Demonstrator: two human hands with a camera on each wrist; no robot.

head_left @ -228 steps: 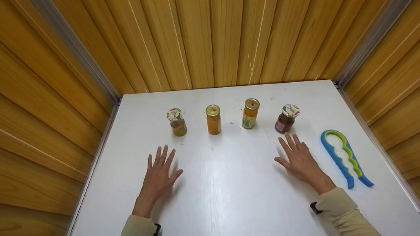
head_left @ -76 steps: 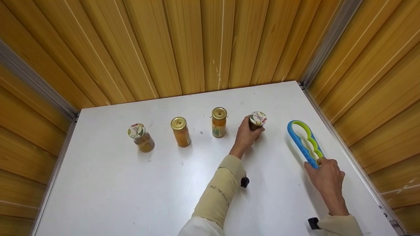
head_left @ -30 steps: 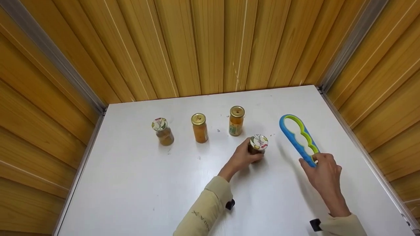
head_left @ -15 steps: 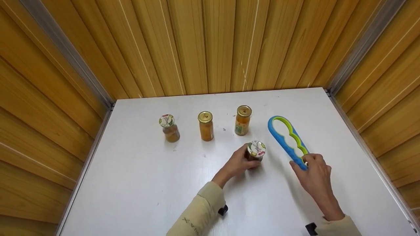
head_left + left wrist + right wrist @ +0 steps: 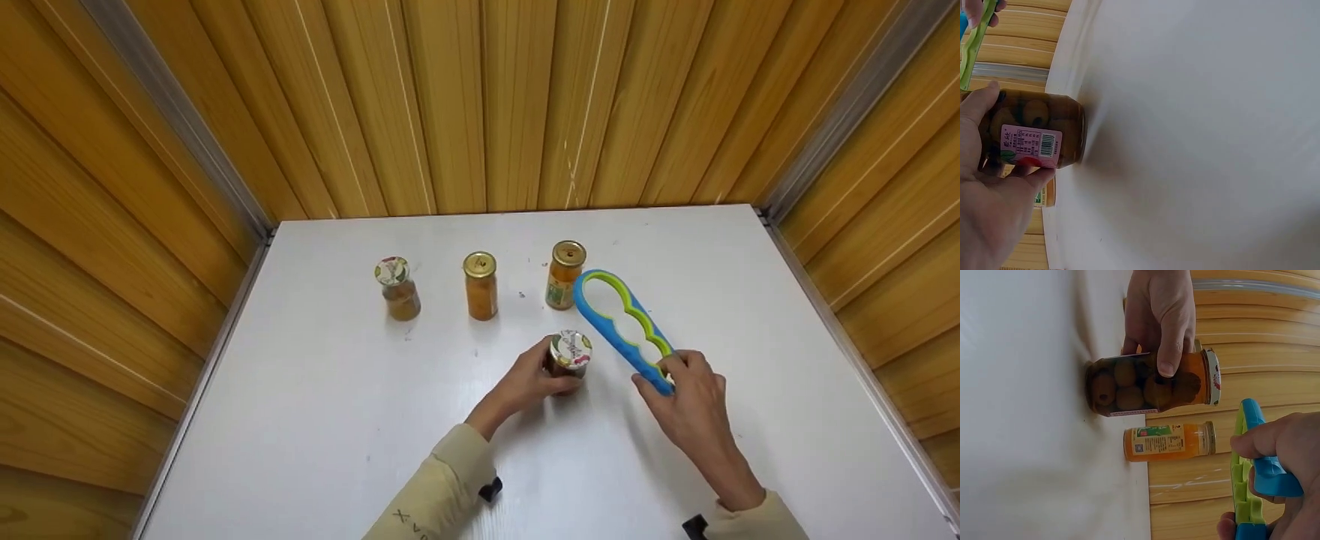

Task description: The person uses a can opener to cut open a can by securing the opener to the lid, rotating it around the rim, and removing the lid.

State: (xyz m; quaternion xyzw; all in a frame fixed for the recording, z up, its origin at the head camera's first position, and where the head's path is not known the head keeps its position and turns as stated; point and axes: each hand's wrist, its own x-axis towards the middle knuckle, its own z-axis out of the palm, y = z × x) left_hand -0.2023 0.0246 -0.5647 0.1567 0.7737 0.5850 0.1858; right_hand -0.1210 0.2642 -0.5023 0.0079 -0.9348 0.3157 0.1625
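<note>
While my left hand (image 5: 531,381) grips the dark jar (image 5: 568,369) with thumb and fingers curled round the glass, my right hand (image 5: 694,401) holds the blue-and-green opener (image 5: 616,340) by its handle end. The jar is upright and nearer to me than the others, its patterned lid (image 5: 571,349) on; whether its base touches the white table (image 5: 300,405) or hangs just above, I cannot tell. The left wrist view shows a pink label (image 5: 1030,147) with a barcode, and rounded contents behind the glass. I hold the opener raised, its loop pointing away from me, apart from the jar. Beyond stand three more jars: a gold-lidded one with a label (image 5: 560,289), another gold-lidded one (image 5: 481,292), and, leftmost, one with a patterned lid (image 5: 401,296).
</note>
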